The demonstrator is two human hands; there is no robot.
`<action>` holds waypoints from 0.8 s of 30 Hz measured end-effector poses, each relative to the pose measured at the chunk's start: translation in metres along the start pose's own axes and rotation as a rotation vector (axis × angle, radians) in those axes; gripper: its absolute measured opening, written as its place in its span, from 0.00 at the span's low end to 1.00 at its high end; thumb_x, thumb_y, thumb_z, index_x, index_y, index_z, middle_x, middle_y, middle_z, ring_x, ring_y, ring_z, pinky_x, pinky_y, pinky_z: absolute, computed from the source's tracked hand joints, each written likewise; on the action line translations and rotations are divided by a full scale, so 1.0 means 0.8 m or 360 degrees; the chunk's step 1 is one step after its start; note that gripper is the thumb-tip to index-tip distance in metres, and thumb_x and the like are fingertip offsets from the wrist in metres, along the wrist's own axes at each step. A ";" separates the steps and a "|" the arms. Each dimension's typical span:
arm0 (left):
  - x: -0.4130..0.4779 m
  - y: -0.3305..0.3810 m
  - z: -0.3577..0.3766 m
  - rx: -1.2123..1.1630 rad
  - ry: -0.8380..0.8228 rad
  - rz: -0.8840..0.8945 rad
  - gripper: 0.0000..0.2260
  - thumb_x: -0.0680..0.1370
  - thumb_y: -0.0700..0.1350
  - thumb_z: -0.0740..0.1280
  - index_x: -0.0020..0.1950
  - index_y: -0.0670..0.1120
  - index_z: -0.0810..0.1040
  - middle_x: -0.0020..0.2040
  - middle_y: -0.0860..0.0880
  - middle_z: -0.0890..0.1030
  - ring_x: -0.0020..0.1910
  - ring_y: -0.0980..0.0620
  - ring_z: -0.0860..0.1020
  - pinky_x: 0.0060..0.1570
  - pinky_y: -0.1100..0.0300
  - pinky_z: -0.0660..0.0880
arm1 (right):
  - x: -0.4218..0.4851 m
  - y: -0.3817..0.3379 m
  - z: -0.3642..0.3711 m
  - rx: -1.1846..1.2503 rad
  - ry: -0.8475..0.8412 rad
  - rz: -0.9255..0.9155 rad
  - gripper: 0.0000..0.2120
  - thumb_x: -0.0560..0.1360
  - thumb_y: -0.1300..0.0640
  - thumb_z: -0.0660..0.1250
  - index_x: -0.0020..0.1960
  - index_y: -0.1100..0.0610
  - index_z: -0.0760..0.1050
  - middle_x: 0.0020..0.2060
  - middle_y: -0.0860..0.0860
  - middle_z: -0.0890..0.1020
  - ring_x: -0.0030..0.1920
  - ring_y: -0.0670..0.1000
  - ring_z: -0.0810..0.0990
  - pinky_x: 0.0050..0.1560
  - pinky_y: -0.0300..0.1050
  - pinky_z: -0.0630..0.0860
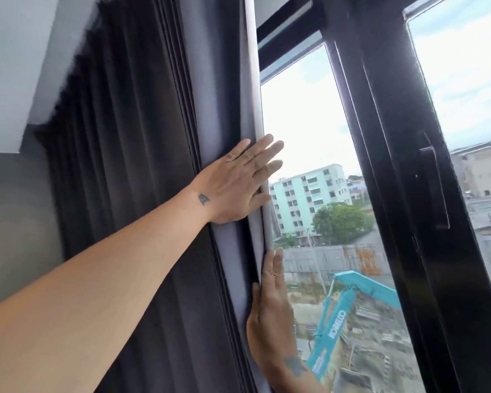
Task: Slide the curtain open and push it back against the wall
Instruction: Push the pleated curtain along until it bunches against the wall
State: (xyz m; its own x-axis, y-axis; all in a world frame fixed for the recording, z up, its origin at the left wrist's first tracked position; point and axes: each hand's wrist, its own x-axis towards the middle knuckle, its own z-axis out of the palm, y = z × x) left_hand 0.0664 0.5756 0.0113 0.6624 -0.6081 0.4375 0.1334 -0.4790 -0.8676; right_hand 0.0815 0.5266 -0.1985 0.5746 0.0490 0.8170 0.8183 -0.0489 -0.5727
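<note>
The dark grey pleated fabric curtain [142, 194] is gathered at the left of the black-framed window [386, 194], close to the grey wall [14, 217]. The left hand [238, 182] lies flat on the curtain's leading edge, fingers spread, gripping nothing. The right hand [270, 310] presses the same edge lower down, fingers extended; whether its thumb pinches fabric cannot be told.

Judged step: final push, sliding largely done. The next move calls for steady leftward pressure to compact the folds against the wall.

The curtain rail, the hem and the right forearm are out of frame.
</note>
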 end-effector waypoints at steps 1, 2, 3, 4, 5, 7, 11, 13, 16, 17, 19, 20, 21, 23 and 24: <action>-0.005 -0.006 0.008 -0.0019 -0.0006 0.0006 0.29 0.76 0.59 0.40 0.74 0.48 0.41 0.76 0.49 0.37 0.73 0.51 0.34 0.71 0.54 0.34 | 0.001 -0.001 0.009 -0.0003 0.0000 -0.0013 0.29 0.79 0.60 0.51 0.66 0.46 0.32 0.67 0.40 0.35 0.73 0.49 0.51 0.68 0.49 0.64; -0.012 -0.012 0.015 -0.0035 -0.0021 0.0016 0.29 0.76 0.59 0.40 0.74 0.48 0.41 0.75 0.49 0.36 0.73 0.52 0.34 0.71 0.55 0.35 | 0.002 -0.002 0.019 0.0000 0.0000 -0.0023 0.29 0.79 0.60 0.51 0.66 0.45 0.32 0.67 0.39 0.34 0.73 0.47 0.47 0.70 0.45 0.60; -0.019 -0.019 0.022 -0.0046 -0.0039 0.0027 0.29 0.76 0.59 0.39 0.74 0.47 0.41 0.74 0.50 0.35 0.72 0.52 0.33 0.71 0.55 0.35 | 0.003 -0.003 0.029 0.0006 -0.0003 -0.0033 0.29 0.79 0.60 0.51 0.65 0.45 0.32 0.66 0.38 0.34 0.73 0.46 0.45 0.71 0.41 0.55; -0.027 -0.026 0.029 -0.0054 -0.0054 0.0036 0.29 0.76 0.59 0.39 0.74 0.47 0.41 0.73 0.50 0.34 0.72 0.52 0.33 0.71 0.55 0.34 | 0.004 -0.004 0.039 0.0006 -0.0012 -0.0046 0.28 0.79 0.60 0.50 0.65 0.45 0.32 0.66 0.39 0.34 0.73 0.45 0.43 0.71 0.37 0.50; -0.035 -0.032 0.037 -0.0054 -0.0072 0.0046 0.30 0.75 0.59 0.38 0.74 0.46 0.42 0.72 0.50 0.34 0.71 0.53 0.32 0.70 0.55 0.34 | 0.004 -0.004 0.050 -0.0008 -0.0030 -0.0064 0.28 0.79 0.60 0.50 0.66 0.47 0.33 0.67 0.40 0.35 0.73 0.45 0.41 0.70 0.34 0.46; -0.052 -0.044 0.053 -0.0046 -0.0112 0.0053 0.31 0.75 0.59 0.37 0.74 0.46 0.43 0.72 0.51 0.34 0.71 0.53 0.32 0.70 0.55 0.34 | 0.004 -0.003 0.071 -0.0053 -0.0074 -0.0106 0.27 0.79 0.60 0.50 0.66 0.49 0.33 0.68 0.43 0.36 0.72 0.45 0.39 0.70 0.34 0.43; -0.082 -0.065 0.084 -0.0068 -0.0153 0.0029 0.31 0.74 0.59 0.36 0.74 0.45 0.44 0.76 0.48 0.38 0.71 0.53 0.32 0.70 0.55 0.35 | 0.007 -0.001 0.116 -0.0130 -0.0128 -0.0160 0.26 0.80 0.58 0.49 0.66 0.50 0.33 0.68 0.44 0.36 0.70 0.43 0.36 0.70 0.35 0.42; -0.096 -0.074 0.099 -0.0093 -0.0171 0.0013 0.31 0.75 0.59 0.37 0.74 0.45 0.44 0.76 0.48 0.39 0.71 0.54 0.32 0.70 0.56 0.35 | 0.009 -0.001 0.139 -0.0127 -0.0157 -0.0163 0.26 0.80 0.59 0.49 0.66 0.51 0.32 0.68 0.45 0.36 0.70 0.44 0.36 0.70 0.34 0.42; -0.112 -0.088 0.120 -0.0132 -0.0194 -0.0009 0.31 0.75 0.59 0.38 0.74 0.44 0.46 0.76 0.48 0.39 0.72 0.53 0.34 0.70 0.56 0.35 | 0.014 -0.002 0.173 -0.0110 -0.0193 -0.0163 0.27 0.80 0.59 0.49 0.66 0.52 0.32 0.69 0.47 0.37 0.71 0.46 0.37 0.72 0.38 0.44; -0.117 -0.092 0.127 -0.0136 -0.0202 -0.0010 0.31 0.75 0.59 0.39 0.74 0.44 0.46 0.76 0.48 0.39 0.72 0.53 0.34 0.70 0.56 0.35 | 0.015 -0.002 0.183 -0.0110 -0.0205 -0.0163 0.27 0.80 0.59 0.49 0.66 0.52 0.32 0.69 0.48 0.37 0.72 0.47 0.37 0.72 0.39 0.44; -0.127 -0.102 0.142 -0.0137 -0.0209 -0.0009 0.30 0.76 0.58 0.40 0.74 0.44 0.47 0.77 0.47 0.40 0.73 0.51 0.36 0.70 0.56 0.36 | 0.017 -0.001 0.204 -0.0112 -0.0211 -0.0163 0.26 0.80 0.59 0.50 0.66 0.51 0.33 0.69 0.47 0.37 0.72 0.47 0.37 0.72 0.40 0.44; -0.132 -0.106 0.150 -0.0139 -0.0209 -0.0013 0.30 0.76 0.58 0.41 0.74 0.44 0.47 0.77 0.47 0.40 0.74 0.51 0.36 0.70 0.56 0.36 | 0.019 0.000 0.214 -0.0114 -0.0206 -0.0162 0.27 0.80 0.59 0.50 0.66 0.51 0.33 0.69 0.47 0.37 0.71 0.46 0.37 0.72 0.39 0.44; -0.138 -0.110 0.157 -0.0141 -0.0208 -0.0019 0.29 0.77 0.58 0.41 0.74 0.44 0.47 0.77 0.47 0.40 0.74 0.51 0.36 0.70 0.56 0.36 | 0.020 0.001 0.223 -0.0121 -0.0201 -0.0159 0.27 0.80 0.59 0.50 0.66 0.51 0.33 0.69 0.47 0.37 0.71 0.46 0.37 0.71 0.38 0.44; -0.147 -0.118 0.172 -0.0138 -0.0213 -0.0032 0.30 0.76 0.58 0.40 0.74 0.44 0.47 0.77 0.47 0.40 0.74 0.51 0.36 0.70 0.56 0.35 | 0.023 0.003 0.242 -0.0144 -0.0198 -0.0143 0.27 0.80 0.59 0.50 0.67 0.53 0.33 0.69 0.47 0.37 0.71 0.46 0.36 0.71 0.38 0.44; -0.152 -0.121 0.179 -0.0136 -0.0215 -0.0035 0.30 0.76 0.58 0.40 0.74 0.44 0.46 0.77 0.47 0.40 0.74 0.51 0.36 0.70 0.56 0.35 | 0.025 0.003 0.251 -0.0160 -0.0203 -0.0134 0.27 0.80 0.59 0.50 0.69 0.55 0.34 0.69 0.47 0.37 0.71 0.46 0.36 0.71 0.38 0.44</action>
State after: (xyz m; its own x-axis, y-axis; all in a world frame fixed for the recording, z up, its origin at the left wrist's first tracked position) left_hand 0.0789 0.7865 0.0085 0.7540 -0.5087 0.4156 0.0898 -0.5469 -0.8324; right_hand 0.0976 0.7276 -0.1976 0.5064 0.1830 0.8427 0.8619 -0.1386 -0.4878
